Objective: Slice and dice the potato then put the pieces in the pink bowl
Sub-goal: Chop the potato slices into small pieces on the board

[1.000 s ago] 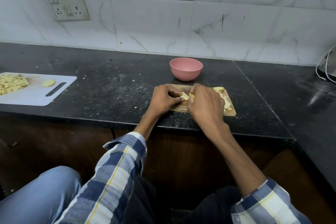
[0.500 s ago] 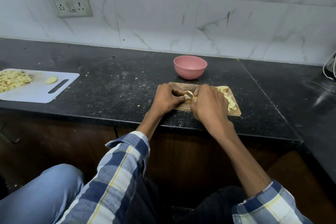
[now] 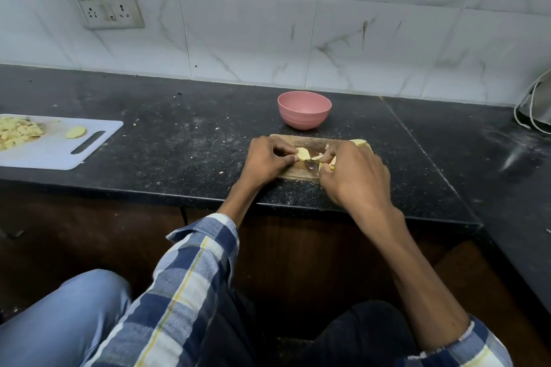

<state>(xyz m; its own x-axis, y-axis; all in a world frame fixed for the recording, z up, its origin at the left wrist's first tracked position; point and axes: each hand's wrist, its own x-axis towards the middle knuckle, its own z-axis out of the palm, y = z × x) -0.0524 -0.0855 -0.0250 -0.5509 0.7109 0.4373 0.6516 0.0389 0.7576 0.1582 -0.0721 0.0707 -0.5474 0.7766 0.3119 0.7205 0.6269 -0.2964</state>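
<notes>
Right hand shifts rightward, separating from left hand. Left pinches a potato slice; right's grip unclear. Pink bowl sits just beyond both.

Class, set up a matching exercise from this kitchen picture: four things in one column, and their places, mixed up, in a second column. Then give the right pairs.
Things:
1. pink bowl
2. white cutting board
3. wooden board
4. socket plate

Places:
A. under both hands
B. on the wall, upper left
C. far left of the counter
D. just behind the wooden board

Pairs: 1-D, 2-C, 3-A, 4-B
</notes>
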